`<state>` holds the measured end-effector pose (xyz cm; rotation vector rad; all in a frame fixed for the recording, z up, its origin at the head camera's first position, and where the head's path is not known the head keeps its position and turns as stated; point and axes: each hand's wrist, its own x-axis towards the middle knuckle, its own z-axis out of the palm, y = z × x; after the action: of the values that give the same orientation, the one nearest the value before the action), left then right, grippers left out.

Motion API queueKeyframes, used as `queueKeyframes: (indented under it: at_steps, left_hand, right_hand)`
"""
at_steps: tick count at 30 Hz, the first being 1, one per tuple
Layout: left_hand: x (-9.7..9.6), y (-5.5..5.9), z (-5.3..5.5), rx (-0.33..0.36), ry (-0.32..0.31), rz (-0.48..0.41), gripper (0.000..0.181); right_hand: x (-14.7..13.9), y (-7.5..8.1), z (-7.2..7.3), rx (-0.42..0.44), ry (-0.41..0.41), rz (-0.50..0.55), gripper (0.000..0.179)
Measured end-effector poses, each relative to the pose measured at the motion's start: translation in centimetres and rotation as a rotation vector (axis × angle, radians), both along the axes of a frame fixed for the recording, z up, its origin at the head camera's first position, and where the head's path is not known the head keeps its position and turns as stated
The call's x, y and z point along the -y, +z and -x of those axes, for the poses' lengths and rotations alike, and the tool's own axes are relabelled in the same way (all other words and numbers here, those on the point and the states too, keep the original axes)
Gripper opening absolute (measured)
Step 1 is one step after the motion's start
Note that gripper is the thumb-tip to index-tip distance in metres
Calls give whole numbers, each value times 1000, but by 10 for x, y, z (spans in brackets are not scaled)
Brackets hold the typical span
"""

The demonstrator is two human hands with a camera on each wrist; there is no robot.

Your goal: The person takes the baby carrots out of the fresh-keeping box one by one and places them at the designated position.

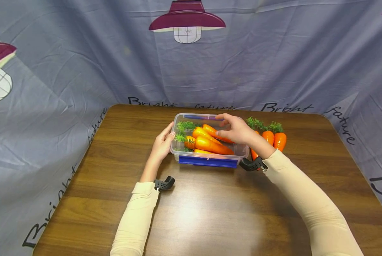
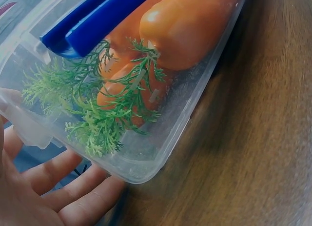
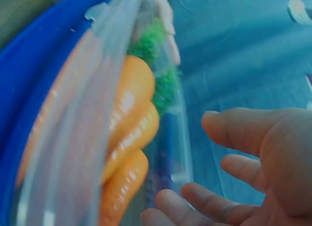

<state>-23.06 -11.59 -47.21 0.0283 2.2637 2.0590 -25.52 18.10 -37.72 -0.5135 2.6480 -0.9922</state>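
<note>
A clear plastic food container (image 1: pixel 208 159) with blue side latches stands on the wooden table, holding several orange toy carrots (image 1: pixel 214 145) with green leafy tops (image 1: pixel 186 126). My left hand (image 1: pixel 161 145) rests against the container's left end; in the left wrist view its fingers (image 2: pixel 90 199) lie fairly straight along the outside wall. Over the container's right part hovers my right hand (image 1: pixel 237 131), fingers spread and loosely bent, with nothing held. In the right wrist view, a gap shows between its thumb (image 3: pixel 234 128) and the carrots.
Several more carrots (image 1: pixel 279 140) lie on the table (image 1: pixel 210 209) just right of the container, partly hidden by my right forearm. A grey-blue curtain (image 1: pixel 242 64) with printed lamps and lettering hangs behind the table's far edge. A dark band sits on each wrist.
</note>
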Motion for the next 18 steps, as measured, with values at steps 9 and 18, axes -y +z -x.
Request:
queueKeyframes:
  at_steps: [9,18]
  left_hand:
    - [-1,0,1,-10,7,11,50]
    - [-1,0,0,2,2,12,50]
  right_hand:
    - [20,-10,-5,-18,177,-87,60]
    - [30,-21,-10,-86,314,-250,63]
